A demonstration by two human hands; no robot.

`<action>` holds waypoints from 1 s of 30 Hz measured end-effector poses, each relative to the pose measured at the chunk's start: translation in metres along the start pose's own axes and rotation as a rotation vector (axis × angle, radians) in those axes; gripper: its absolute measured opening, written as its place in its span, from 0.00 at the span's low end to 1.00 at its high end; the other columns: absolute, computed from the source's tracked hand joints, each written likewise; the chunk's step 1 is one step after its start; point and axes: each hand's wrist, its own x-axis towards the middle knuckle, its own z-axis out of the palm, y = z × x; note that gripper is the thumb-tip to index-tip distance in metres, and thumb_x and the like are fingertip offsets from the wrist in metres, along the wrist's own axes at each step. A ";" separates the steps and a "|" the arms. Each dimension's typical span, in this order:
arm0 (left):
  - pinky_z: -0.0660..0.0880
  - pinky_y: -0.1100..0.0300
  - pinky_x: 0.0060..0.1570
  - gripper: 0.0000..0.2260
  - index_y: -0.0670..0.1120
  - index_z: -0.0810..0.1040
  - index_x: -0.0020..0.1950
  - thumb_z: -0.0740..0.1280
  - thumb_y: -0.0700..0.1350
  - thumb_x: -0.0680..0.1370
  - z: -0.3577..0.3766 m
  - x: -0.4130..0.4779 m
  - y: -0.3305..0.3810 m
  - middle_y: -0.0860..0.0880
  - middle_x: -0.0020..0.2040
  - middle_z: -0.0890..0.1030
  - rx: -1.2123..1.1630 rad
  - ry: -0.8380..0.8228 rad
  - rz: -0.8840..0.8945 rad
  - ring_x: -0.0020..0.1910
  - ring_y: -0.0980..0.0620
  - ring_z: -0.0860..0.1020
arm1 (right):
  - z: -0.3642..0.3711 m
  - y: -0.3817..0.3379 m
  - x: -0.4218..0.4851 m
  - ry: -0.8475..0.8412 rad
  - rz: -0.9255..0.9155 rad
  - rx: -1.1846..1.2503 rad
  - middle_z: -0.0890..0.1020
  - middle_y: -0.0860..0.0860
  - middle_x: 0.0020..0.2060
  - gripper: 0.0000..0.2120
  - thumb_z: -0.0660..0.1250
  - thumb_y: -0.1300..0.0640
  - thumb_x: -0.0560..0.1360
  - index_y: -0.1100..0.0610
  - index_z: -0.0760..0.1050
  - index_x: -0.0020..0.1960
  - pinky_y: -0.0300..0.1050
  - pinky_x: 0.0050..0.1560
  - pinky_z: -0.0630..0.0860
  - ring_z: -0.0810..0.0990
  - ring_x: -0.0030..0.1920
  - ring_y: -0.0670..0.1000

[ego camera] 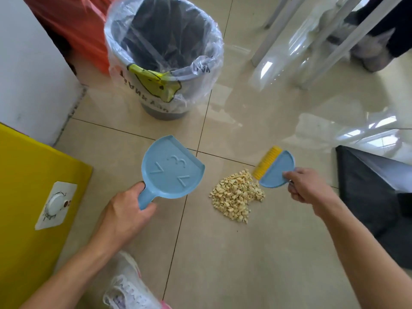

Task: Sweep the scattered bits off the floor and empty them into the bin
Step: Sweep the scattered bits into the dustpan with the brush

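A pile of pale yellow bits [236, 195] lies on the beige tiled floor. My left hand [124, 215] grips the handle of a light blue dustpan [171, 170], held above the floor to the left of the pile, its underside with raised digits facing me. My right hand [305, 188] holds a small blue hand brush [276, 172] with yellow bristles just right of the pile's far edge. The grey bin [165, 61], lined with a clear plastic bag, stands behind the dustpan, and I see nothing inside it.
A yellow box [29, 188] with a white sticker is at the left, beside a white wall [29, 70]. An orange bag [78, 23] sits behind the bin. White table legs [283, 27] stand at the back right. A black bag [367, 188] lies at the right. My white shoe [129, 284] is at the bottom.
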 end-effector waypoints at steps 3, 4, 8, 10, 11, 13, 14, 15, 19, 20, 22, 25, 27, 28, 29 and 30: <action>0.71 0.56 0.29 0.06 0.54 0.72 0.41 0.68 0.50 0.69 -0.002 -0.003 -0.012 0.50 0.27 0.74 0.224 -0.045 0.090 0.29 0.45 0.75 | -0.020 0.001 0.014 0.259 -0.144 -0.690 0.79 0.55 0.33 0.08 0.59 0.58 0.75 0.57 0.75 0.40 0.44 0.33 0.69 0.78 0.34 0.58; 0.73 0.55 0.31 0.06 0.53 0.73 0.44 0.69 0.50 0.70 -0.002 -0.004 -0.015 0.50 0.29 0.76 0.298 -0.063 0.119 0.31 0.43 0.77 | -0.020 0.001 0.019 0.310 -0.147 -0.834 0.79 0.55 0.36 0.07 0.59 0.58 0.75 0.56 0.76 0.42 0.45 0.35 0.70 0.78 0.37 0.59; 0.75 0.55 0.39 0.11 0.52 0.79 0.55 0.68 0.50 0.73 0.005 -0.003 -0.021 0.49 0.43 0.84 0.525 -0.157 0.159 0.44 0.41 0.83 | 0.011 -0.001 0.036 0.275 -0.152 -1.047 0.81 0.56 0.45 0.12 0.60 0.60 0.74 0.55 0.79 0.52 0.45 0.40 0.70 0.80 0.43 0.60; 0.74 0.56 0.39 0.11 0.53 0.78 0.56 0.66 0.50 0.74 0.010 -0.001 -0.021 0.50 0.45 0.85 0.596 -0.203 0.150 0.45 0.42 0.83 | 0.032 -0.002 0.039 0.248 -0.194 -1.064 0.83 0.57 0.50 0.13 0.60 0.60 0.75 0.56 0.79 0.55 0.45 0.40 0.70 0.83 0.48 0.61; 0.73 0.56 0.38 0.11 0.54 0.78 0.55 0.65 0.50 0.74 0.012 0.002 -0.020 0.50 0.45 0.84 0.622 -0.235 0.140 0.45 0.43 0.83 | 0.043 -0.003 0.037 0.237 -0.213 -1.061 0.84 0.57 0.50 0.13 0.60 0.60 0.75 0.56 0.80 0.56 0.45 0.40 0.70 0.83 0.49 0.61; 0.71 0.57 0.38 0.11 0.53 0.78 0.55 0.62 0.49 0.75 0.018 0.008 -0.016 0.51 0.46 0.84 0.671 -0.307 0.124 0.45 0.43 0.83 | 0.063 -0.003 0.033 0.208 -0.251 -1.050 0.84 0.58 0.50 0.13 0.61 0.58 0.75 0.57 0.80 0.55 0.46 0.40 0.69 0.84 0.49 0.61; 0.70 0.57 0.38 0.11 0.54 0.78 0.55 0.61 0.48 0.75 0.021 0.013 -0.012 0.51 0.46 0.84 0.697 -0.339 0.123 0.46 0.43 0.82 | 0.071 -0.002 0.029 0.195 -0.265 -1.042 0.84 0.58 0.50 0.13 0.61 0.58 0.75 0.57 0.80 0.54 0.46 0.40 0.70 0.84 0.49 0.61; 0.70 0.57 0.38 0.12 0.54 0.77 0.55 0.60 0.47 0.75 0.025 0.018 -0.006 0.51 0.47 0.84 0.725 -0.365 0.128 0.47 0.43 0.83 | 0.078 -0.001 0.026 0.184 -0.269 -1.035 0.84 0.58 0.50 0.13 0.60 0.59 0.75 0.57 0.80 0.54 0.46 0.40 0.70 0.84 0.49 0.61; 0.67 0.57 0.39 0.14 0.55 0.79 0.55 0.60 0.43 0.74 0.038 0.035 0.025 0.51 0.49 0.84 0.824 -0.404 0.199 0.48 0.43 0.83 | 0.093 0.004 0.010 0.155 -0.256 -0.980 0.83 0.58 0.52 0.13 0.58 0.58 0.76 0.56 0.78 0.55 0.47 0.41 0.69 0.83 0.52 0.61; 0.67 0.57 0.39 0.14 0.55 0.79 0.55 0.60 0.43 0.75 0.042 0.038 0.033 0.52 0.46 0.83 0.846 -0.410 0.216 0.47 0.43 0.82 | 0.095 0.005 0.006 0.144 -0.249 -0.943 0.83 0.58 0.51 0.13 0.58 0.57 0.76 0.56 0.78 0.55 0.47 0.42 0.70 0.82 0.51 0.61; 0.67 0.57 0.39 0.14 0.53 0.81 0.54 0.61 0.41 0.75 0.049 0.044 0.047 0.53 0.40 0.79 0.898 -0.421 0.257 0.42 0.43 0.78 | 0.099 0.005 -0.003 0.122 -0.245 -0.873 0.83 0.58 0.49 0.12 0.58 0.57 0.74 0.56 0.79 0.52 0.47 0.42 0.72 0.82 0.49 0.61; 0.67 0.58 0.40 0.15 0.52 0.82 0.54 0.60 0.39 0.76 0.062 0.047 0.061 0.52 0.44 0.83 0.960 -0.433 0.327 0.43 0.44 0.79 | 0.106 -0.001 -0.016 0.072 -0.278 -0.795 0.84 0.58 0.45 0.10 0.58 0.56 0.73 0.56 0.78 0.46 0.47 0.42 0.75 0.82 0.45 0.61; 0.68 0.58 0.40 0.15 0.52 0.82 0.54 0.60 0.38 0.76 0.068 0.046 0.066 0.51 0.48 0.85 0.978 -0.422 0.363 0.47 0.45 0.82 | 0.114 -0.006 -0.025 0.045 -0.310 -0.765 0.84 0.59 0.43 0.09 0.58 0.56 0.73 0.56 0.77 0.43 0.47 0.40 0.74 0.82 0.44 0.61; 0.68 0.58 0.41 0.15 0.52 0.82 0.55 0.60 0.38 0.76 0.070 0.045 0.067 0.51 0.49 0.86 0.984 -0.418 0.373 0.49 0.45 0.84 | 0.119 -0.009 -0.030 0.030 -0.330 -0.760 0.83 0.59 0.43 0.08 0.58 0.56 0.74 0.55 0.75 0.42 0.47 0.40 0.74 0.82 0.43 0.61; 0.69 0.59 0.41 0.15 0.52 0.82 0.55 0.61 0.38 0.76 0.068 0.044 0.061 0.51 0.50 0.86 0.981 -0.415 0.364 0.51 0.45 0.84 | 0.128 -0.014 -0.036 0.004 -0.369 -0.772 0.83 0.59 0.42 0.07 0.58 0.55 0.74 0.55 0.73 0.41 0.48 0.40 0.74 0.82 0.43 0.61; 0.69 0.59 0.41 0.14 0.51 0.82 0.55 0.61 0.39 0.77 0.066 0.043 0.056 0.51 0.51 0.86 0.977 -0.413 0.352 0.52 0.45 0.84 | 0.136 -0.019 -0.043 -0.017 -0.409 -0.793 0.82 0.58 0.41 0.07 0.58 0.55 0.74 0.55 0.72 0.41 0.48 0.40 0.74 0.81 0.42 0.61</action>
